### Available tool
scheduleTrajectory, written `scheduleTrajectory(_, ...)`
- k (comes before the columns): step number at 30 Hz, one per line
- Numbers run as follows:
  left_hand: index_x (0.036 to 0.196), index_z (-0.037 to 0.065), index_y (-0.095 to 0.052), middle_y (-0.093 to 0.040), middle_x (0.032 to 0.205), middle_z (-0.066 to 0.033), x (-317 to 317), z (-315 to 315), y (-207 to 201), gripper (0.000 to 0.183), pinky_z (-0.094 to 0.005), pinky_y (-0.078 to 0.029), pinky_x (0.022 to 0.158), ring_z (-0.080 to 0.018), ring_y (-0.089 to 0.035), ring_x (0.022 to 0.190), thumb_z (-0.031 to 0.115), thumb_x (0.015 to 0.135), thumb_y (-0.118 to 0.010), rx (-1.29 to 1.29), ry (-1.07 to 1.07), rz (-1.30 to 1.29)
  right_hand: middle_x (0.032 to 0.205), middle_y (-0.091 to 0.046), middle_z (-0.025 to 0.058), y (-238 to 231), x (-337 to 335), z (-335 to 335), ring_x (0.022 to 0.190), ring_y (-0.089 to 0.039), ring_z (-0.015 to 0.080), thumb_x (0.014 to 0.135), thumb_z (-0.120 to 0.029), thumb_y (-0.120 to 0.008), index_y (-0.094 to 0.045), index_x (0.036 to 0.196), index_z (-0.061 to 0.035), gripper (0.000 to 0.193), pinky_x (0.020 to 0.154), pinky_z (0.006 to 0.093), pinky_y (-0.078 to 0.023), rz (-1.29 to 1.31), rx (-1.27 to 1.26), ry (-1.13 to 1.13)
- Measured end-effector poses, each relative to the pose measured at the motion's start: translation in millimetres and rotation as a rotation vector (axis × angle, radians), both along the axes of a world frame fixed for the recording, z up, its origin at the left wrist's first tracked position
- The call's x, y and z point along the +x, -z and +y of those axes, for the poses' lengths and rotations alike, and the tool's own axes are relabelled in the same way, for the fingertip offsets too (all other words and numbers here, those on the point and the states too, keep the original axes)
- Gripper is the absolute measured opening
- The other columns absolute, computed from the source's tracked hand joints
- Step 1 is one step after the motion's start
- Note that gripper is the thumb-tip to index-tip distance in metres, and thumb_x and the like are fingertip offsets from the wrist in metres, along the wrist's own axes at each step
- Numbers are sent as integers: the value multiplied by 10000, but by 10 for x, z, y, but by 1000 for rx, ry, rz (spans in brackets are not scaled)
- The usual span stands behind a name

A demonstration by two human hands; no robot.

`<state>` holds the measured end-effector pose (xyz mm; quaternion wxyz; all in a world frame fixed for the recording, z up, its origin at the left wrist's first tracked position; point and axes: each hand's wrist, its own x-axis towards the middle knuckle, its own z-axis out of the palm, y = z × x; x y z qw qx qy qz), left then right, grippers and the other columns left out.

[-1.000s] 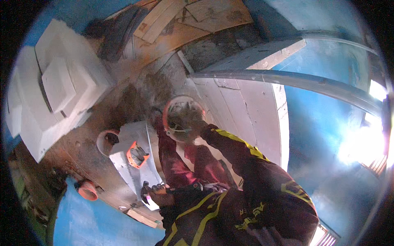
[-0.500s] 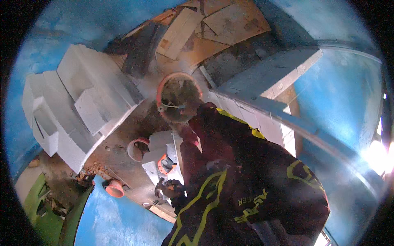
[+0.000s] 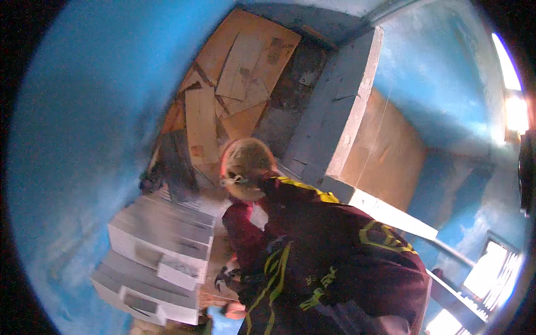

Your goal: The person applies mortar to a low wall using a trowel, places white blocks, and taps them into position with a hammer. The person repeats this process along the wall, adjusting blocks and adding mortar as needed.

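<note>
A round bucket with an orange rim and a wire handle hangs out in front of me, its inside coated in grey-brown dust. My right arm, in a dark sleeve with a yellow stripe, reaches to its right side, and my right hand appears to grip it there; the fingers are hardly visible. Lower down, my left hand wears a dark glove. Its bent fingers are apart with nothing seen between them, close to a stack of white building blocks. My dark jacket covers much of the lower right.
Cardboard sheets and boards lie strewn at the far end. A low grey partition with a broken white edge runs alongside. Below my left hand is an orange container. Blue walls enclose the place, with a bright window at right.
My view has swung round, so the blocks sit lower and more wall shows. The bucket has travelled along with my body. An orange-and-black object near my left hand is out of sight.
</note>
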<state>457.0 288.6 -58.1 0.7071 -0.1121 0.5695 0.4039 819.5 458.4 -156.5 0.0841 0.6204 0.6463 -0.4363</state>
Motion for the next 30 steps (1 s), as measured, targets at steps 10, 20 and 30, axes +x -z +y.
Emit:
scheduleTrajectory(10, 965, 132, -601, -587, 802, -97, 277, 2612, -176, 527, -431, -486, 546, -272, -554, 642, 648, 943, -497, -6, 394, 55, 1179, -685, 135, -295, 1054, 478, 1101, -657, 340, 881, -290, -627, -672, 1210, -144, 363, 918, 498, -524, -74, -43, 450)
scheduleTrajectory(20, 918, 152, -552, -532, 731, -77, 764, 5271, -621, 479, -424, -463, 490, -252, -504, 556, 630, 939, -520, -97, 744, 165, 1133, -714, 132, -542, 2171, 763, 1069, -682, 331, 892, -286, -622, -697, 1179, -143, 328, 898, 482, -545, -157, -116, 845)
scheduleTrajectory(30, 901, 194, -519, -493, 739, 7, 1687, 6708, -58, 366, -449, -480, 642, -221, -518, 653, 549, 986, -502, -91, 1041, -207, 1097, -733, 118, -730, 2740, 780, 1056, -695, 319, 794, -332, -741, -723, 1104, -139, 365, 916, 511, -528, -205, -201, 1166)
